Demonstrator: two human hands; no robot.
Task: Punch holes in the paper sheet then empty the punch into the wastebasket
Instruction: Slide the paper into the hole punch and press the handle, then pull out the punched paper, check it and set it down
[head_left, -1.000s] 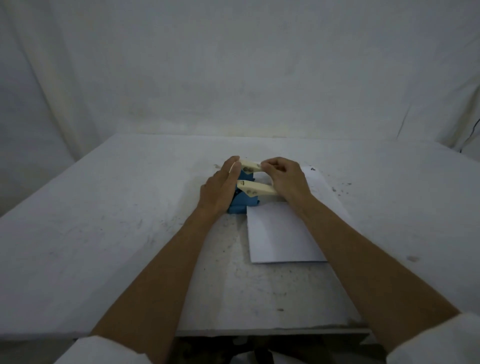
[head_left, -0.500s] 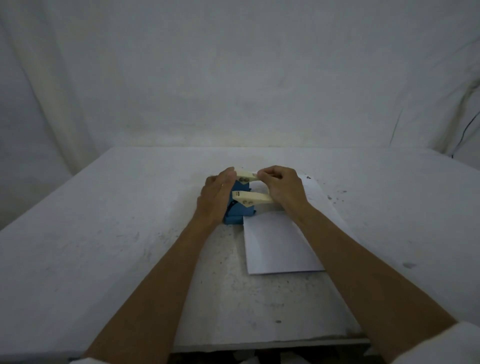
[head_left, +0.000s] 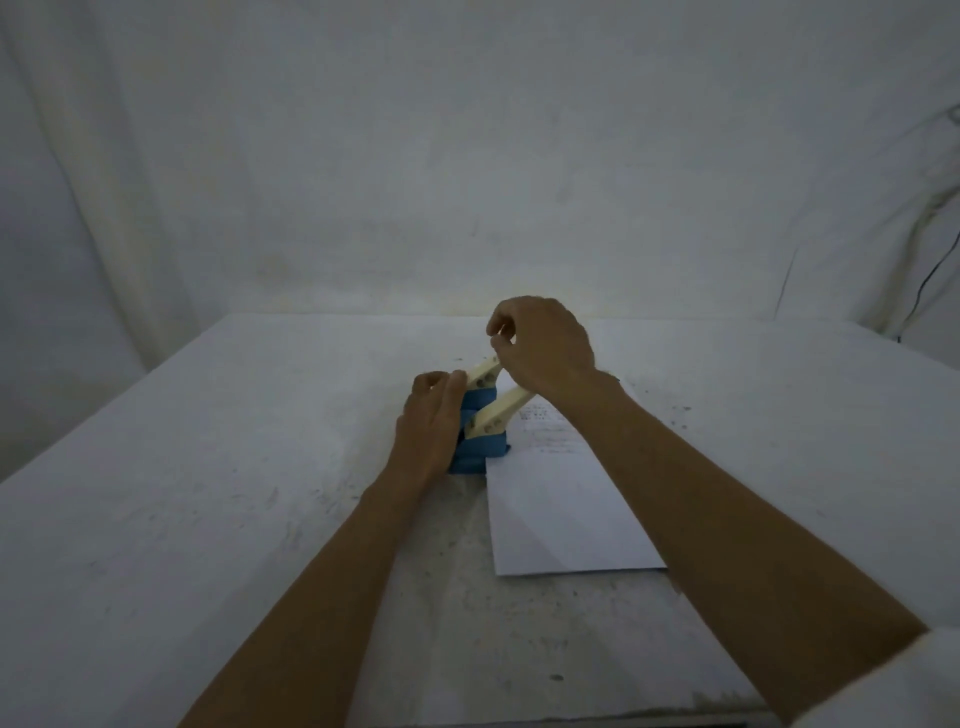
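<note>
Head view: the left hand (head_left: 428, 423) is bracing the blue punch (head_left: 480, 447) mid-table on the thin, floppy paper (head_left: 563, 512); the right hand (head_left: 545, 345) is pinching its stiff raised handle (head_left: 501, 410), likely the best hold.

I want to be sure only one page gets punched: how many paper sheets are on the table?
1. A single white paper sheet lies on the table, right of the blue punch, partly under the right forearm; another beneath it would be hidden.

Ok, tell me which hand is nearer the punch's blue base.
Left. The left hand rests against the blue base; the right hand is above it, on the raised lever.
</note>
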